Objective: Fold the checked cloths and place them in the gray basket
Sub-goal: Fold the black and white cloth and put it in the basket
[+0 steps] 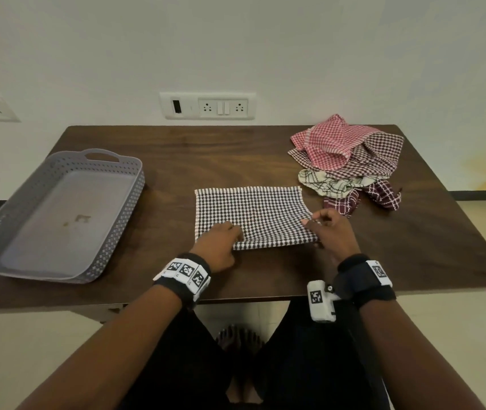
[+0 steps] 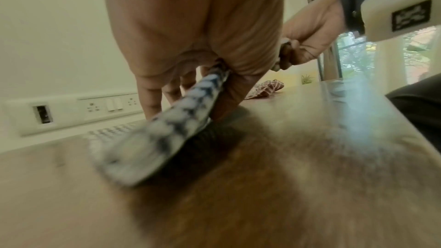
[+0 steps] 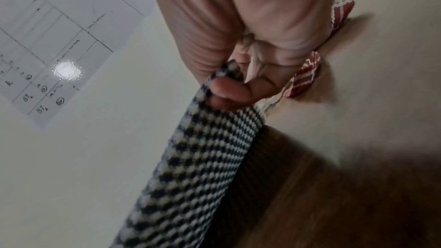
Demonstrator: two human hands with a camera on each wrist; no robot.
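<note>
The left hand [image 1: 219, 242] and the right hand [image 1: 332, 232] each pinch a near corner of the dark checked cloth [image 1: 250, 214], which lies spread on the surface [image 1: 206, 155] straight ahead, its near edge lifted a little. The likely slip is an uneven fold: if one hand carries its corner further than the other, the edges will not meet and the cloth skews; a loose pinch could also drop a corner midway. The heap of unfolded cloths [image 1: 351, 158] sits near the far right corner, close enough that a wide sweep might drag it. The gray basket [image 1: 111, 184] waits well apart to the left, with nothing between it and the cloth.
</note>
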